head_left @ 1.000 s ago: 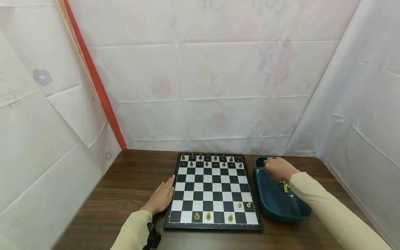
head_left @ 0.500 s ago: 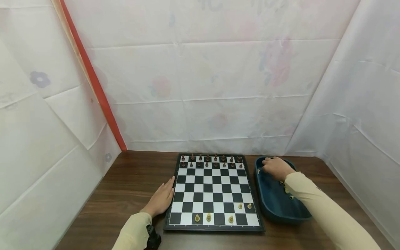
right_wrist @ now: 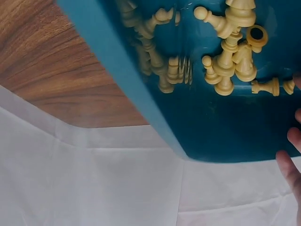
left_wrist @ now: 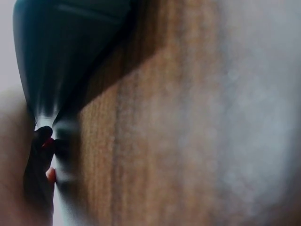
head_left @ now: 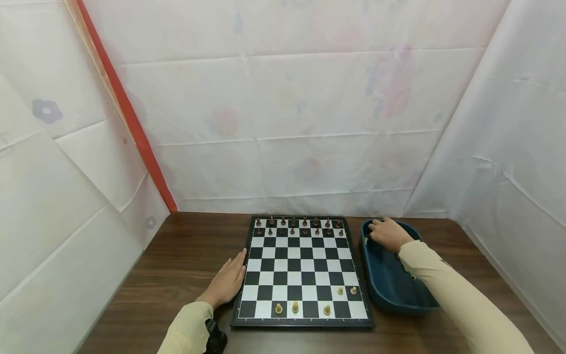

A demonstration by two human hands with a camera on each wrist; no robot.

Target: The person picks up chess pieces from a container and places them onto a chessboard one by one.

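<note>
A blue tray (head_left: 386, 280) sits on the desk (head_left: 194, 241) at 3 o'clock of the chessboard (head_left: 294, 265). In it lie cream chess pieces (right_wrist: 224, 66), many of them toppled and bunched together, mirrored in the tray's wall. The right hand (head_left: 389, 234) is at the tray's 12 o'clock end; from that wrist's view, the bunch lies towards 10 o'clock of the fingers (right_wrist: 294, 136), with a small toppled piece (right_wrist: 266, 87) nearer, at 11. Whether those fingers pinch anything, I cannot tell. The left hand (head_left: 227, 282) rests at the board's 9 o'clock edge, fingers straight. Five cream pieces (head_left: 295, 307) stand on the board between 4 and 7 o'clock, brown pieces (head_left: 304, 222) in two rows at 12
</note>
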